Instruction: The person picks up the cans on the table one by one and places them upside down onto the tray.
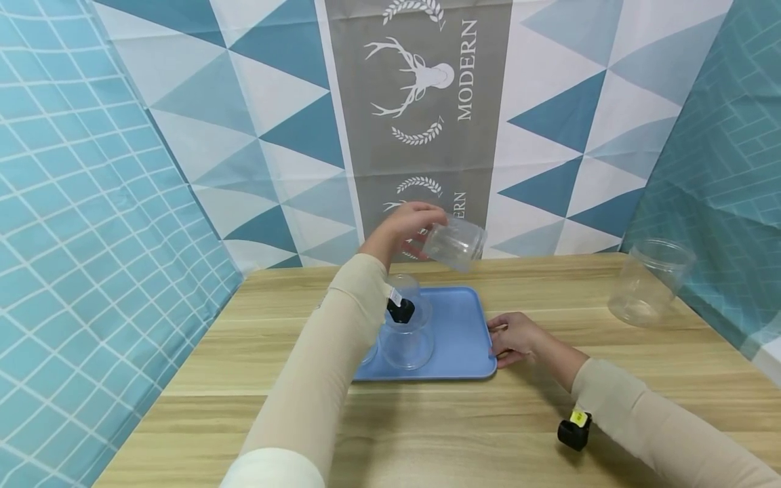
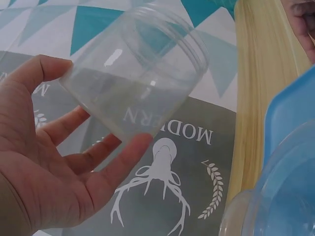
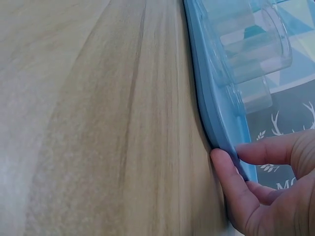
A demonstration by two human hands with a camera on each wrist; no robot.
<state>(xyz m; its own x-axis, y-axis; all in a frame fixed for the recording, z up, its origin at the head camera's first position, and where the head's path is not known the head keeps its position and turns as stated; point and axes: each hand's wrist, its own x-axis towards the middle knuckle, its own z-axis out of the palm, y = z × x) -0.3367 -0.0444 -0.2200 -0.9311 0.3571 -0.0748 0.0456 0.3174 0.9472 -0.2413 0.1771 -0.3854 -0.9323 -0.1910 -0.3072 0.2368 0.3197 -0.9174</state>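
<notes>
My left hand (image 1: pixel 410 227) holds a clear jar (image 1: pixel 456 244) in the air above the back of the tray. In the left wrist view the jar (image 2: pixel 133 83) is tilted, its ridged mouth pointing up and to the right. The thumb and fingers of the left hand (image 2: pixel 59 172) grip it near its base. My right hand (image 1: pixel 515 337) is at the right edge of a blue tray (image 1: pixel 460 332). Seen from the right wrist, that hand (image 3: pixel 266 187) pinches the tray's rim (image 3: pixel 203 98) between thumb and fingers. Several clear jars (image 1: pixel 407 347) stand on the tray, partly hidden by my left arm.
Another clear jar (image 1: pixel 649 288) stands on the wooden table (image 1: pixel 549 285) at the far right. A patterned cloth wall (image 1: pixel 421 135) rises behind the table. Blue cloths hang at the left and right sides. A small black camera (image 1: pixel 574 432) is strapped at the right wrist.
</notes>
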